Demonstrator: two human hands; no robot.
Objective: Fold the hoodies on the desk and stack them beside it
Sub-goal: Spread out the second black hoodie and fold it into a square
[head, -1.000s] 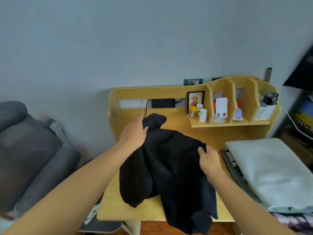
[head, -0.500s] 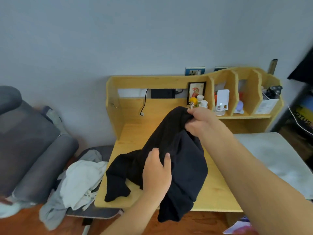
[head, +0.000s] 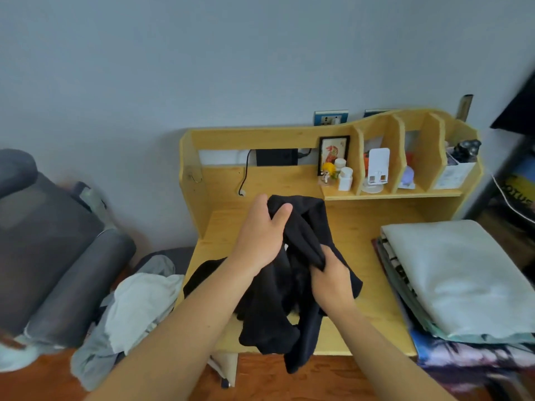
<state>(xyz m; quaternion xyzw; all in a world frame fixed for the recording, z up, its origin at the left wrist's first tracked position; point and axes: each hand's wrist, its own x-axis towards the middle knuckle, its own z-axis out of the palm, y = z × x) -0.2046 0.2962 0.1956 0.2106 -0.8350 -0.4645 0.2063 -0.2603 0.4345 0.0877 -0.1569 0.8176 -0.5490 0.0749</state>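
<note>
A crumpled black fabric hoodie (head: pixel 292 287) is lying bunched on the pale yellow wooden desk (head: pixel 373 224), its upper part lifted off the surface by both hands and its lower folds spilling over the desk's front edge; the left hand (head: pixel 262 233) is gripping the top of the garment, with fingers curled over the raised cloth and the thumb pressing into it from the near side; the right hand (head: pixel 330 282) is clutching a fold lower down and to the right, its fingers wrapped round a twisted ridge of fabric; the two hands are sitting near each other, the left one higher and farther back.

A stack of folded pale and patterned textiles (head: pixel 451 276) is resting just beside the desk's right edge; a loose heap of white and grey clothing (head: pixel 130 308) is lying on something low to the left of the desk; a dark grey padded chair (head: pixel 49 250) is standing farther left against the blue-grey wall.

On the desk's raised shelf, a small black-framed picture (head: pixel 333 153) is leaning upright beside two small white bottles (head: pixel 344 176), with a white phone stand (head: pixel 377 170) sitting in the next compartment; a black power adapter (head: pixel 276 157) is showing in the back panel's slot, its cable hanging down.
</note>
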